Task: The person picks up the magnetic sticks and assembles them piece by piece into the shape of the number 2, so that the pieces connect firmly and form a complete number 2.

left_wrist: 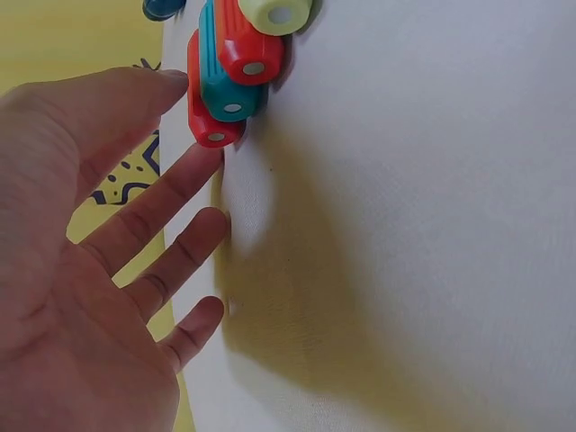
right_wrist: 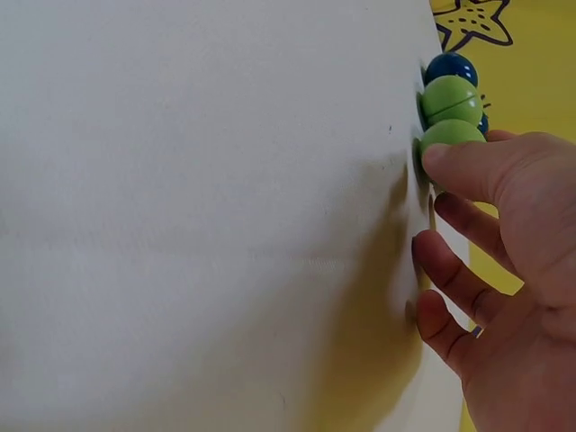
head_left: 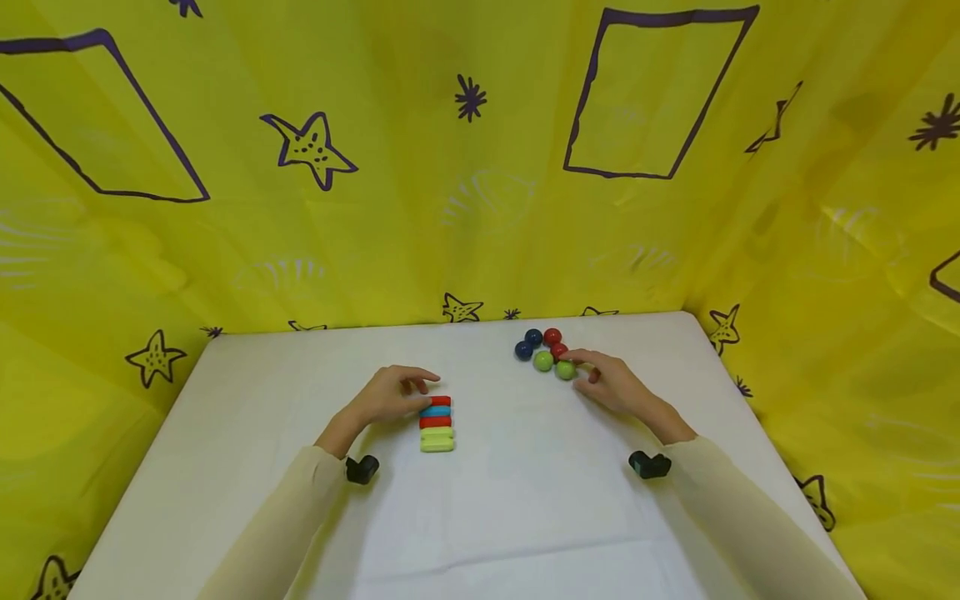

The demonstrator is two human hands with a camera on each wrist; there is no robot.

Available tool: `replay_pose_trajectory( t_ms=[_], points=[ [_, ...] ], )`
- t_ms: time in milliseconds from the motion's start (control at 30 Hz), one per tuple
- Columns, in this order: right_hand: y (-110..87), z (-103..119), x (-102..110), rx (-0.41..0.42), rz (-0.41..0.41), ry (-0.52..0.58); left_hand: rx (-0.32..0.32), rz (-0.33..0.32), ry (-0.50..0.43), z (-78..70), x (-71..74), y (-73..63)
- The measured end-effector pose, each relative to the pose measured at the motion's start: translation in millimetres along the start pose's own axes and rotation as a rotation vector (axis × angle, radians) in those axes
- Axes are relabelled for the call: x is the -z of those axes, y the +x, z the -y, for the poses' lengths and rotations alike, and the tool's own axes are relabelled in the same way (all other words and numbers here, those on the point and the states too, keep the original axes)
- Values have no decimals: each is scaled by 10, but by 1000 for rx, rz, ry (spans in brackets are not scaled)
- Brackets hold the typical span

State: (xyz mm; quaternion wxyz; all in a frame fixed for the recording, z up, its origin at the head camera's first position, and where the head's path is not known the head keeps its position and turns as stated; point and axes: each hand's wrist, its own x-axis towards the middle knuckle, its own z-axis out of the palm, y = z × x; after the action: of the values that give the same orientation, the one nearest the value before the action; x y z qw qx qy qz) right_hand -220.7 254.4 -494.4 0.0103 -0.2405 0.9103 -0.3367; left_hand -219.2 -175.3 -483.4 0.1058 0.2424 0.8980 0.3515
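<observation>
In the head view my left hand (head_left: 392, 393) is at the far end of a row of short magnetic sticks. Its thumb touches the end red stick (left_wrist: 216, 135), while the other fingers stretch out loosely. Beside that lie a blue stick (head_left: 435, 412), another red stick (head_left: 435, 422) and yellow-green sticks (head_left: 437, 445). My right hand (head_left: 611, 382) pinches the nearer green ball (head_left: 566, 370) between thumb and index finger. Around it sit a second green ball (head_left: 543, 361), two red balls (head_left: 552, 337) and two blue balls (head_left: 523, 351).
A white-covered table (head_left: 525, 500) carries everything. Yellow cloth (head_left: 397, 208) with dark drawn stars and shapes hangs behind it and along both sides. Dark wrist cameras (head_left: 649, 465) sit below both wrists.
</observation>
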Motion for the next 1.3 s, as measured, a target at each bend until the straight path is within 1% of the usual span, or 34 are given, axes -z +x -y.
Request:
replay_pose_trajectory(
  t_ms=[133,333,433,667,833,1067,1300],
  points=[
    [17,-12,-21,4,-24,-6,3,7,3,-27,-8,20],
    [12,-38,-59,-23,-54,-27,13,11,3,-48,-19,45],
    [9,-26,-65,-44,-48,-17,16,9,9,-42,-26,52],
    [10,23,-72,-62,-38,4,5,-25,80,-35,-50,50],
    [11,47,-79,-82,-33,15,9,-30,93,-17,-66,64],
    [14,70,-94,-114,-31,12,59,-17,59,13,-78,112],
    [20,66,-125,-131,-32,14,84,-5,22,36,-74,125]
  ],
)
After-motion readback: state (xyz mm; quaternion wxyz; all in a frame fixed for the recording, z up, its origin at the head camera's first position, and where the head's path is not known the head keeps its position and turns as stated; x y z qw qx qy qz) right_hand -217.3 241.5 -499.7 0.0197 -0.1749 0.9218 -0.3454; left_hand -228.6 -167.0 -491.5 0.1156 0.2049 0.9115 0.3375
